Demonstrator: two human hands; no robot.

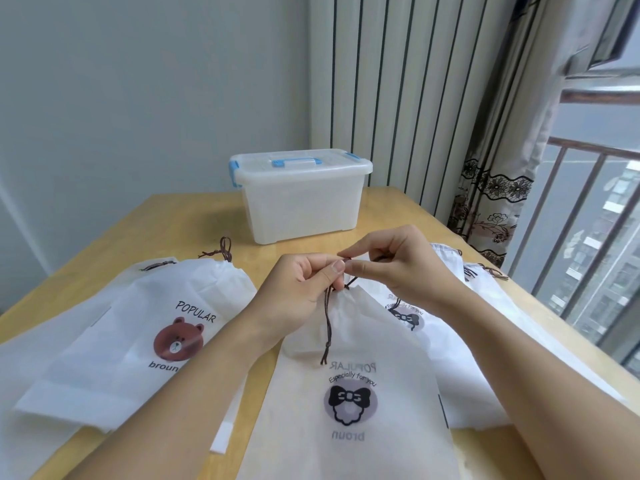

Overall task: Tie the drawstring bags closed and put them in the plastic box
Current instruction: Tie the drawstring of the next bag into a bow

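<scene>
We read "POPULAR" over a brown bear face and "broun" under it on the bear bag (pixel 145 327) near the table's left edge. On the centre bag (pixel 349 403): mirrored "POPULAR", "Especially for you", mirrored "broun". The bag behind it (pixel 412 306) shows "Especially for you".
</scene>
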